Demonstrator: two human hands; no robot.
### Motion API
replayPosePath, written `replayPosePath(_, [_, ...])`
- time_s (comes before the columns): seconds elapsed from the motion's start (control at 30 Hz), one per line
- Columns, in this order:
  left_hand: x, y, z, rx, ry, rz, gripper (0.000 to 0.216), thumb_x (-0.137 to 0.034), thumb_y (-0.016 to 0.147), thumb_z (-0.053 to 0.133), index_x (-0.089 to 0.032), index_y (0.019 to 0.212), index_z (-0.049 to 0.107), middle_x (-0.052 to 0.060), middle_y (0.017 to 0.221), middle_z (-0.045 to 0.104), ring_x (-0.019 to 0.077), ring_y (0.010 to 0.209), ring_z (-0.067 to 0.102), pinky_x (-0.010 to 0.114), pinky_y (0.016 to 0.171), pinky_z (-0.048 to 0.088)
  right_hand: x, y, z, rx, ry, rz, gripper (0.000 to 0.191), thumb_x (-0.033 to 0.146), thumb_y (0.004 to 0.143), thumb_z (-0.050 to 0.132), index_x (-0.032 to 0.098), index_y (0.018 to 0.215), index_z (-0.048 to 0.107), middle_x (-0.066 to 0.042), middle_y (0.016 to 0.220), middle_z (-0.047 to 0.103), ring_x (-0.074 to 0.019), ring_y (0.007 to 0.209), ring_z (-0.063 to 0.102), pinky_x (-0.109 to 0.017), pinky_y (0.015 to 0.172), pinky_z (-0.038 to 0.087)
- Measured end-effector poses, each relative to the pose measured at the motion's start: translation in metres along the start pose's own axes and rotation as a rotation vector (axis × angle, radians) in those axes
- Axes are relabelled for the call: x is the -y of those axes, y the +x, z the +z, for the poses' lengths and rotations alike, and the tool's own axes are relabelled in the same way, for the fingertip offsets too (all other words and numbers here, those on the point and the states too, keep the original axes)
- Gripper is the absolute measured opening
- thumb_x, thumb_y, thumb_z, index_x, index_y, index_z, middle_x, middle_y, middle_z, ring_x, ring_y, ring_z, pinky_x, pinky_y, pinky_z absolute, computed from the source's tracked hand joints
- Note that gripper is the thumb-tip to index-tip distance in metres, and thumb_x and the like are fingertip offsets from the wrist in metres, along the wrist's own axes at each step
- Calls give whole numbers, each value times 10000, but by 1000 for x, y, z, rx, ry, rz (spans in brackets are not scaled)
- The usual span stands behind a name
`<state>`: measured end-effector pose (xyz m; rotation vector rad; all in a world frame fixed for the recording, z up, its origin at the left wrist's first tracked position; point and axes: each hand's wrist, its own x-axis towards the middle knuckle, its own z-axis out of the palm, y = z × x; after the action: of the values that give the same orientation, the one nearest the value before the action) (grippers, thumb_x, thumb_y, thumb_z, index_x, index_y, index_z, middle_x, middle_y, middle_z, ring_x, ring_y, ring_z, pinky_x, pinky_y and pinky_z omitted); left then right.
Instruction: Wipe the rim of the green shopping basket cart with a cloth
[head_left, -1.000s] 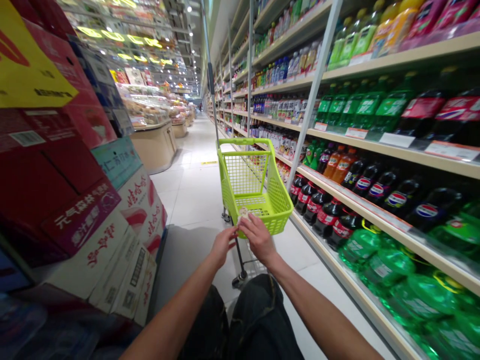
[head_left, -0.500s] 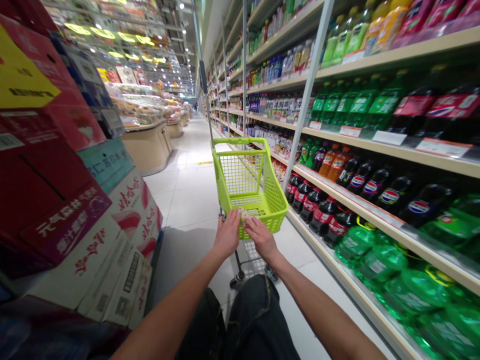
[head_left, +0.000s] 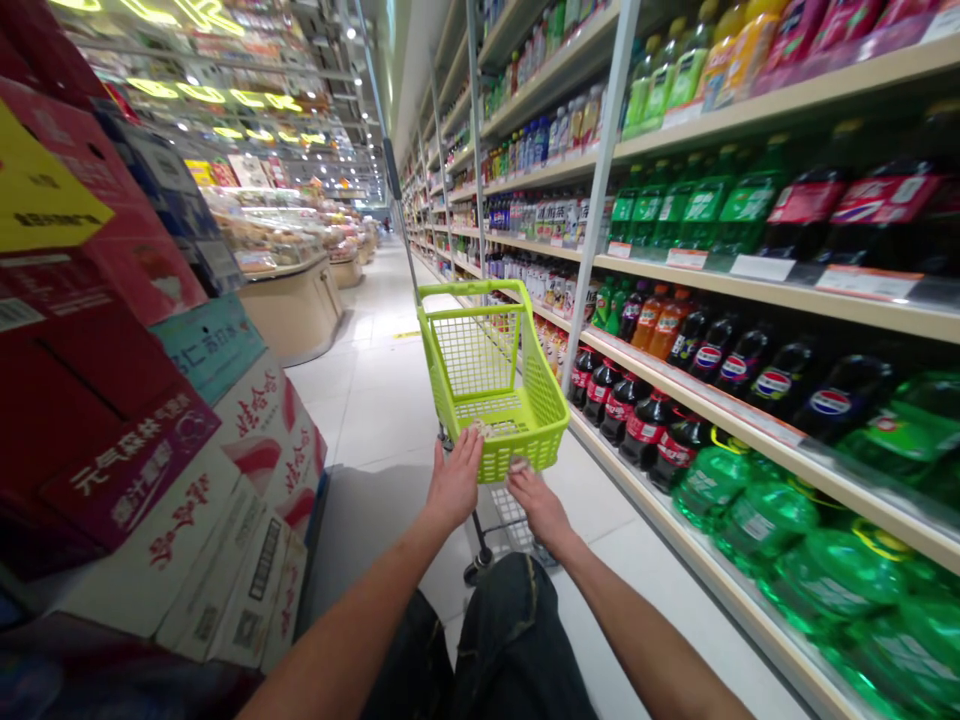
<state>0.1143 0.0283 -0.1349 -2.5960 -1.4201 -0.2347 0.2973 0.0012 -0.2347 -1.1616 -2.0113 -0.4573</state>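
Note:
A lime-green plastic basket (head_left: 525, 400) rides on a small wheeled cart in the aisle straight ahead of me. My left hand (head_left: 454, 482) lies against the basket's near wall, with its stretched fingers reaching the rim. A small pale scrap (head_left: 480, 430) lies just inside the basket at those fingertips. My right hand (head_left: 535, 497) is lower, at the bottom front edge of the basket. Its fingers are curled and pinch a small pale thing that I cannot make out. My dark trousers (head_left: 510, 640) show at the bottom of the view.
Shelves of soda bottles (head_left: 735, 360) run along the right, with green bottles (head_left: 772, 520) lowest and closest. Stacked red and white cartons (head_left: 150, 440) crowd the left. The white tiled aisle floor (head_left: 375, 380) stretches ahead past a curved wooden counter (head_left: 296, 310).
My left hand has come onto the basket's near wall. My right hand has dropped from the rim to the basket's lower front edge. The cart has drifted slightly left in view.

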Motion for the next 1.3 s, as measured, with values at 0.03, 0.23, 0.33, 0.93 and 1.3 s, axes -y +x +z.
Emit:
replayPosePath(0.03, [0,-1,-1,2,5,-2,669,-27,693,307,-120,1353,252,79,1435,244,195,1338,154,536,1058,130,-1,-8,-1,24,2,-3,389,48,834,355,209,1096,594,-60,1088,637,-151,1181,454,-354,894,484])
replayPosePath(0.23, [-12,3,2,-29,3,-7,676,-47,688,329,-111,1355,236,88,1445,212,208,1337,156,553,1051,118,-20,18,-32,-111,35,94,476,8,812,329,185,1220,498,-78,1286,486,-168,1295,275,-434,1036,334])
replayPosePath(0.33, [-18,6,7,-34,1,23,699,-47,675,340,-119,1360,222,86,1447,203,204,1338,153,546,1048,135,-22,11,-23,-98,56,101,480,-2,791,357,185,1205,513,-77,1286,486,-164,1288,290,-424,1037,337])
replayPosePath(0.93, [-27,6,4,-16,17,54,699,-65,656,366,-108,1346,257,93,1444,220,219,1336,160,541,1053,129,-37,-39,-9,-95,112,341,556,-23,730,329,228,1183,530,-38,1268,508,-147,1226,398,-379,993,407])
replayPosePath(1.3, [-32,8,5,-3,9,102,669,-88,677,366,-123,1339,279,78,1446,211,200,1337,159,532,1062,107,-40,-33,-7,-113,123,428,475,9,743,339,225,1082,591,-29,1215,550,-151,1168,465,-331,966,430])
